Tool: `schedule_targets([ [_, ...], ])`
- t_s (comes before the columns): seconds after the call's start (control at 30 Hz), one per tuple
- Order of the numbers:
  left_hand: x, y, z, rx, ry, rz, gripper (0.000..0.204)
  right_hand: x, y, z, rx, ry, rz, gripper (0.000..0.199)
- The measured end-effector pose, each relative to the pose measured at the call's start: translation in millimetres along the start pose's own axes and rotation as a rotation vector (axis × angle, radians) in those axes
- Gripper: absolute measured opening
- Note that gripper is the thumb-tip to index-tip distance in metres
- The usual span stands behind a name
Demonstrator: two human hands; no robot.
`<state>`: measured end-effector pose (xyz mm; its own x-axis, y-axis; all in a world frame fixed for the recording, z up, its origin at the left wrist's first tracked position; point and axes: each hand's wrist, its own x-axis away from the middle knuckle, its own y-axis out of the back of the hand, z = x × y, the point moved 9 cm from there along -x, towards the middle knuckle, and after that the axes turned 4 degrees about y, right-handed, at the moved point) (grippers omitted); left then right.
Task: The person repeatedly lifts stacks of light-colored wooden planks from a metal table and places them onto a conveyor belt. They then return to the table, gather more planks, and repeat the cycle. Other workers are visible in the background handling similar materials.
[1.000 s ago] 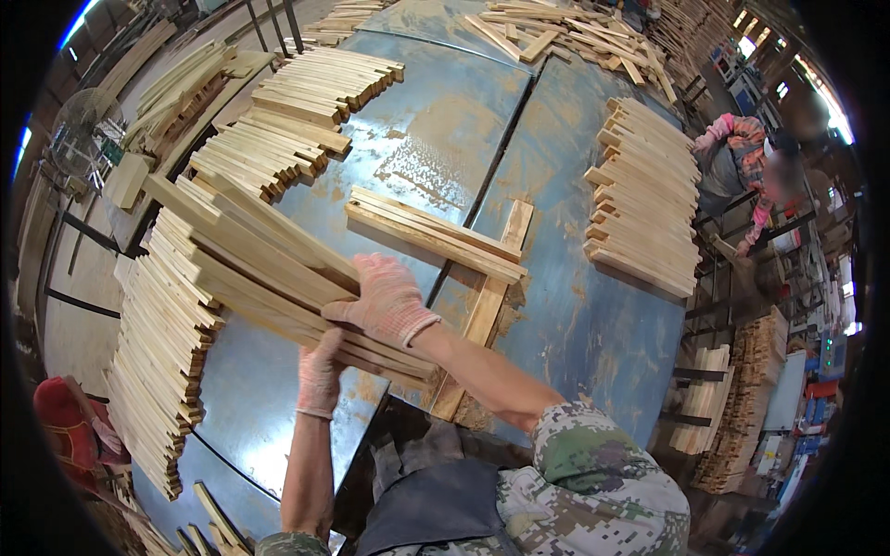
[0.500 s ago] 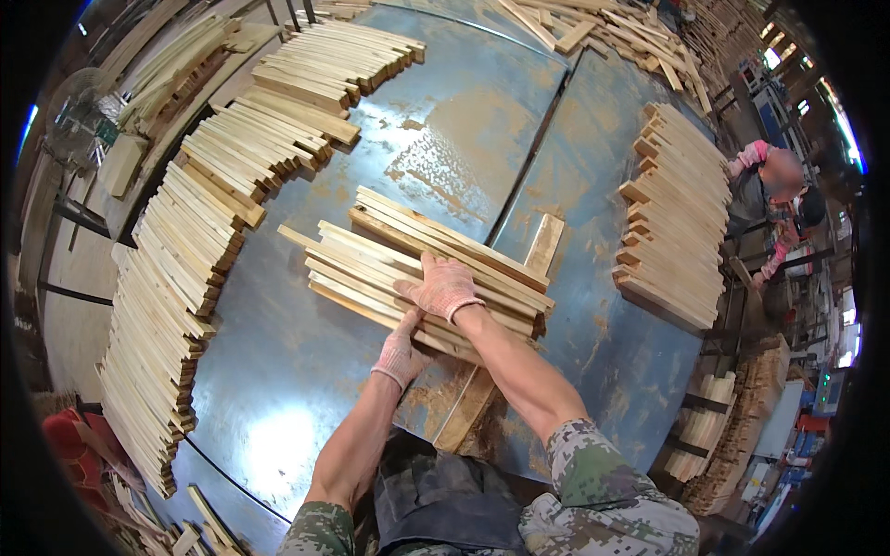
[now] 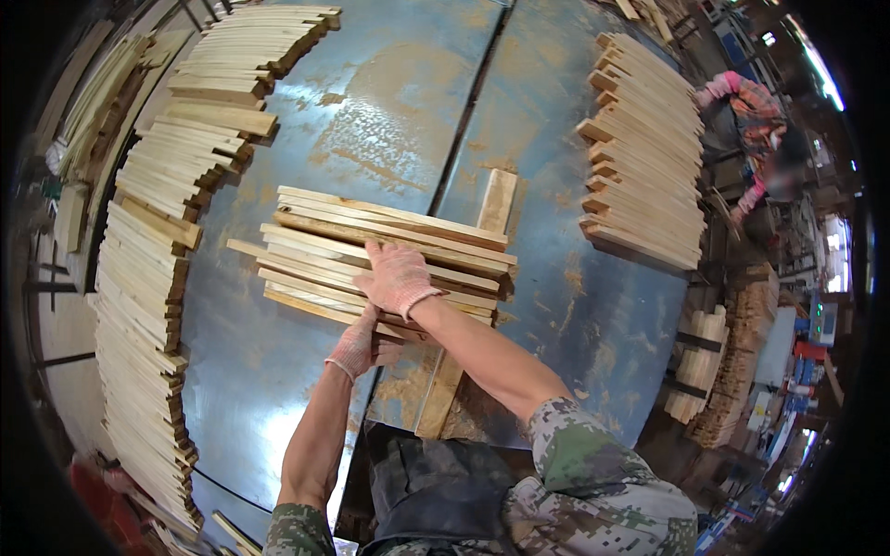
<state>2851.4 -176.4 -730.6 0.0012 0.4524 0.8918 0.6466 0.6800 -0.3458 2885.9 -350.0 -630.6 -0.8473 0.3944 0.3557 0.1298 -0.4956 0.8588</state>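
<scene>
A loose bundle of pale wooden strips [image 3: 324, 248] lies on the metal tabletop in front of me, its left ends uneven. My right hand [image 3: 399, 278], in a pinkish knit glove, reaches across the top of the bundle, its fingers curled over the middle strips. Just below it my left hand [image 3: 355, 345], gloved alike, grips the near edge, thumb up against the strips and fingers partly hidden. Beneath the bundle runs a wooden bar [image 3: 439, 397], which shows again past the far side.
Long rows of wooden strips [image 3: 139, 306] line the table's left side. Another stack [image 3: 649, 157] stands at the right. Sawdust and a dark seam [image 3: 464, 111] mark the metal table [image 3: 547, 352]. Beyond the right edge a person [image 3: 756, 120] in pink sleeves works; banded wood [image 3: 700, 361] stands nearer.
The view has shifted, so the table and stacks sit farther left in the picture. Both hands stay on the bundle, which looks more level across the view.
</scene>
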Motion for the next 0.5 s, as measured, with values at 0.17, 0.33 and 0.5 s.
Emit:
schedule_targets([
  [0.17,-11.0,3.4,1.7,-0.008,-0.038,-0.094,0.064,9.5,17.0,-8.9,-0.082,-0.01,0.005,0.059],
  [0.33,6.4,18.4,-12.2,-0.162,-0.013,-0.204,0.078,4.9,82.5,-11.4,0.006,0.054,-0.136,0.054],
  [0.5,-2.9,21.7,-13.1,0.177,-0.132,-0.234,0.061,-30.3,63.3,-75.7,0.066,-0.058,-0.292,0.059],
])
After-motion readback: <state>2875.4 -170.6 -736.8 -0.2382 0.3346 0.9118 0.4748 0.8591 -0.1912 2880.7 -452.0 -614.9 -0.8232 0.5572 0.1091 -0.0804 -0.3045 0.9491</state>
